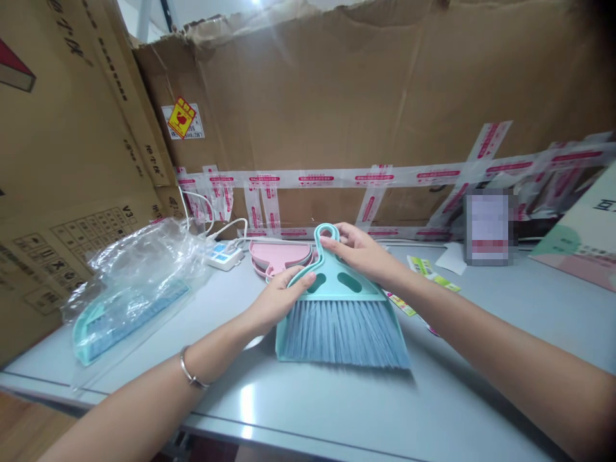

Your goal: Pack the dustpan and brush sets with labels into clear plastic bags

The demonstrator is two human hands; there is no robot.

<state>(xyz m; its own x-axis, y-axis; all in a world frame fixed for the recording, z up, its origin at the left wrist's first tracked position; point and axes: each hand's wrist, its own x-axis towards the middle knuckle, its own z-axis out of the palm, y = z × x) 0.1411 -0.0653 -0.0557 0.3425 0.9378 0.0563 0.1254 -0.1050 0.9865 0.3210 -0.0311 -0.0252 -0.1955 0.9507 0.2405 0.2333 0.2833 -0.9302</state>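
In front of me is a mint-green hand brush (344,327) with blue-grey bristles, nested against a matching dustpan (283,351) whose edge shows at the left and below. My left hand (289,292) grips the pair at the left side, thumb on the front by an oval slot. At the top, my right hand (359,253) pinches the looped handle between thumb and fingers. The bristles point toward me. Behind my left hand lies a pink dustpan set (279,256), partly covered by the green one.
A clear plastic bag (139,269) holding another green brush lies left. A white power strip (224,255) with cables sits behind. Large cardboard boxes (308,96) wall the back and left. Colourful paper cards (433,274) and a blurred upright item (489,224) are at right on the table (481,359).
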